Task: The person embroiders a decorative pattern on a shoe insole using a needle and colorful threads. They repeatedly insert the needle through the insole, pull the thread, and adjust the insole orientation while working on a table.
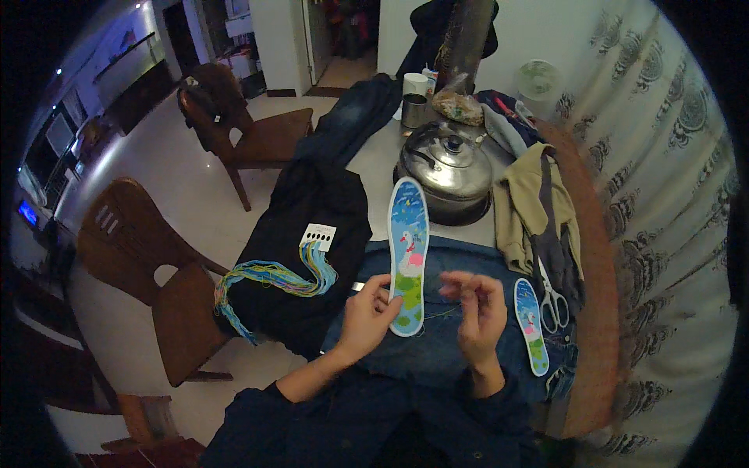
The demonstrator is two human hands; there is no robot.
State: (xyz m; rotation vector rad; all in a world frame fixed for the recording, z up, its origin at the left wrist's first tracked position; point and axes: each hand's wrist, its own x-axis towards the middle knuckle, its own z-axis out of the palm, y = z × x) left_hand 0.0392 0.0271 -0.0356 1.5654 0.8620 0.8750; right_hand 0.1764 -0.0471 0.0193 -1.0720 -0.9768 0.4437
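My left hand [373,307] grips the lower left edge of a shoe insole [408,257] printed with a white swan on blue and green. The insole is held up above blue denim cloth [450,351]. To its right, my right hand [481,313] is raised with thumb and fingers close together, apart from the insole. Those fingertips are blurred, so whether they pinch a needle or thread is unclear. A fine thread [442,315] runs between the insole and my right hand. A second, matching insole [531,327] lies on the denim beside white-handled scissors [553,307].
Multicoloured embroidery floss [281,279] on a punched white card [318,236] lies over black cloth [263,234] at left. A lidded metal pot [450,169] stands behind the insole, near a metal cup [414,111]. Khaki clothing [526,199] lies at right. Wooden chairs [187,310] stand left.
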